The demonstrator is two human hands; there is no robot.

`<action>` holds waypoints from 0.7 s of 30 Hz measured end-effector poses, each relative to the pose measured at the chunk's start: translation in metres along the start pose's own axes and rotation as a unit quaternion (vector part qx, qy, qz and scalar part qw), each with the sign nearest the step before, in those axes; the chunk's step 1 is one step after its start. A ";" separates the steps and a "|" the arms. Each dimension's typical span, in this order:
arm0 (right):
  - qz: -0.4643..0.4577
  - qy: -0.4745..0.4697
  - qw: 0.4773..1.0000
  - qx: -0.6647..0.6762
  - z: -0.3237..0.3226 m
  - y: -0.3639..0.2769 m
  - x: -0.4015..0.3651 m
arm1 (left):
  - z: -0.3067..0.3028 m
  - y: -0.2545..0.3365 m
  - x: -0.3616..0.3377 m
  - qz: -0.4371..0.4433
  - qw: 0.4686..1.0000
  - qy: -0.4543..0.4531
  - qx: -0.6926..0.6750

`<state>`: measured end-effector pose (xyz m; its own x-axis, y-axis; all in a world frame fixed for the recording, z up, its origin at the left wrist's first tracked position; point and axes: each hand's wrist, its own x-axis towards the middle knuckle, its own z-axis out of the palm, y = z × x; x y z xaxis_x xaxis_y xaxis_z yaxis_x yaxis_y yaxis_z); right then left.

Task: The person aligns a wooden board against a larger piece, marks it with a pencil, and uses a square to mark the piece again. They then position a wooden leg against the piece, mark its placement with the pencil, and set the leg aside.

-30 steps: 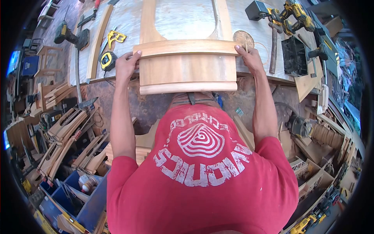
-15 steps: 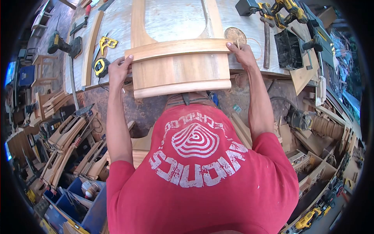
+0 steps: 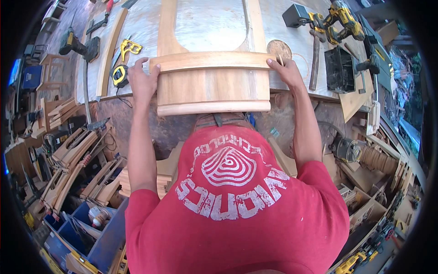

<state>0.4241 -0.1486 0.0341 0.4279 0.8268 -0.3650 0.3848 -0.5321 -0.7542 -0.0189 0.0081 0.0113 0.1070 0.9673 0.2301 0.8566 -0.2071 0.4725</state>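
A curved wooden rail (image 3: 212,61) lies crosswise over a wooden panel (image 3: 212,86) whose rounded front edge faces me. At the rail's left end, my left hand (image 3: 143,81) has its thumb against the end and its fingers spread apart from it. My right hand (image 3: 288,72) grips the right end, thumb on top; its lower fingers are hidden. A thin stick (image 3: 280,60), perhaps a pencil, shows by those fingers. Behind the rail, the long side pieces (image 3: 167,27) of a wooden frame with rounded inner corners run away from me.
On the workbench (image 3: 301,27) lie a tape measure (image 3: 120,76), a yellow square (image 3: 129,48), a drill (image 3: 80,47), a clamp (image 3: 102,22), a hammer (image 3: 315,59) and a black box (image 3: 340,68). Wooden parts (image 3: 73,157) and a blue bin (image 3: 91,226) fill the left floor.
My left hand has loosened from the rail's end and its fingers have spread. My right hand still holds the other end. The view has shifted slightly.
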 end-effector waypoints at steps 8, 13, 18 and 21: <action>-0.128 0.066 0.985 -0.095 -0.026 -0.036 0.004 | -0.006 0.042 -0.005 0.047 0.995 -0.037 0.082; -0.237 0.047 0.970 0.042 -0.037 -0.107 0.015 | -0.016 0.080 -0.007 -0.013 0.987 -0.069 0.142; -0.309 -0.086 0.945 0.068 -0.008 -0.153 0.048 | -0.020 0.121 0.005 -0.102 0.955 -0.170 0.220; -0.276 -0.243 0.928 0.058 0.020 -0.169 0.079 | -0.017 0.131 0.007 -0.131 0.944 -0.192 0.233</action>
<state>0.3765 0.0106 0.1218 -0.2380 0.9674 -0.0868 0.3336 -0.0026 -0.9427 0.0858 -0.0149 0.0892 -0.0417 0.9767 -0.2105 0.9986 0.0479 0.0244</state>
